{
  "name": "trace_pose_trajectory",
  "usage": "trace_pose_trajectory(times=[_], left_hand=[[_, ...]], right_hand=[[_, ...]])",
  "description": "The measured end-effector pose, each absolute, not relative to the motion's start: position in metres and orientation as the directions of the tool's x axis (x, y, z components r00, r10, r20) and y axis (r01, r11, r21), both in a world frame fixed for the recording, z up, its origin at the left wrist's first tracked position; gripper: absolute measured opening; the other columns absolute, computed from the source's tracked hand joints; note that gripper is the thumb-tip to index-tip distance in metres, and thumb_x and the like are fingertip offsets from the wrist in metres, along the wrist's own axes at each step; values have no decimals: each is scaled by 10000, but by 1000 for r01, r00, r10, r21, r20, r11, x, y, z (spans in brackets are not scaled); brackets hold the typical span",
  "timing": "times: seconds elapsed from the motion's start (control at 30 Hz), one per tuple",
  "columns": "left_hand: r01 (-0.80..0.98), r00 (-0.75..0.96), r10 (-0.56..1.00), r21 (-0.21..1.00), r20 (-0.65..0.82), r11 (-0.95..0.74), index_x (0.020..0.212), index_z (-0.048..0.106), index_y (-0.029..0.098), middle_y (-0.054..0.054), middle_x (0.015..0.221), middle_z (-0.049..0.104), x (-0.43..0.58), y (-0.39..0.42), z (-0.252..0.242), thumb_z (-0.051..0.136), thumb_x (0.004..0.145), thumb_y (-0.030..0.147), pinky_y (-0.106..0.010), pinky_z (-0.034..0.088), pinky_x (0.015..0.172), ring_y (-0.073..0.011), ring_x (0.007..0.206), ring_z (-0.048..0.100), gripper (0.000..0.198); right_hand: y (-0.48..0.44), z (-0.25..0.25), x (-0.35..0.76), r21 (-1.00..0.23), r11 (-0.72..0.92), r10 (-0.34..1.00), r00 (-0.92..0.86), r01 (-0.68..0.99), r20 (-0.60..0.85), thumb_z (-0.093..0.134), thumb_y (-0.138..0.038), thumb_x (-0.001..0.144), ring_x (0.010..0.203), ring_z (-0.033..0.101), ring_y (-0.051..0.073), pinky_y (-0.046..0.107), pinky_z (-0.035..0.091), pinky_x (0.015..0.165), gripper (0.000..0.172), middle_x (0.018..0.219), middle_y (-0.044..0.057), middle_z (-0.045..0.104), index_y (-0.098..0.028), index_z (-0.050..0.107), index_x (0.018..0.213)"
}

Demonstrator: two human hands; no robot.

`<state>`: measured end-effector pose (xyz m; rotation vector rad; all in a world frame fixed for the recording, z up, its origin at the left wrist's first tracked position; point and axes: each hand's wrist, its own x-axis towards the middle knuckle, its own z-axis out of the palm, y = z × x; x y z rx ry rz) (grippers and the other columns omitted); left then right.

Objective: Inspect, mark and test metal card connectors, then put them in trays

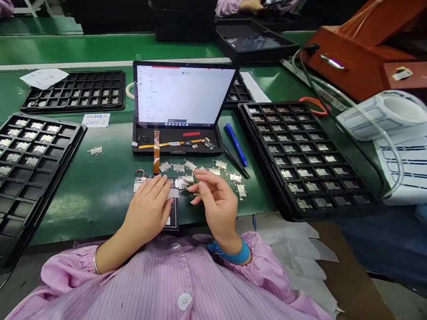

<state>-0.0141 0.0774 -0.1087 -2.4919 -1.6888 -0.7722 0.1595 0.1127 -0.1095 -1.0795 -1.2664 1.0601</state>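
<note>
My left hand lies flat with fingers stretched over a dark flat board at the bench's front edge, hiding most of it. An orange ribbon cable runs from the board area up to an open laptop-like device with a lit screen. Just right of my left fingertips sits a small silver module. My right hand hovers beside that module, its fingers curved and apart, with nothing visible between them. Several loose small silver circuit modules lie around and beyond my fingers.
Black compartment trays with modules stand at the right, left and back left. A blue pen and black tweezers lie right of the device. A label roll sits far right. Co-workers' hands show across the bench.
</note>
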Motion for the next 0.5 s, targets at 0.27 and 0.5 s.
trace_pose_trajectory(times=[0.27,0.5], left_hand=[[858,265,841,283,472,-429,1154,658,90,-148,1230,680,-17,78,-108,512,925,172,-473,541,981,-303,1163,626,284],[858,293,824,247,486,-451,1138,668,48,-161,1204,691,-17,79,-108,500,919,149,-467,552,970,-309,1146,635,294]], right_hand=[[108,-83,170,-779,-585,742,-537,-225,-402,673,-315,824,548,615,108,156,429,316,392,848,34,681,-171,583,1177],[114,-89,166,-723,-644,677,-626,-250,-386,647,-316,847,531,605,93,125,359,280,361,839,50,692,-146,624,1164]])
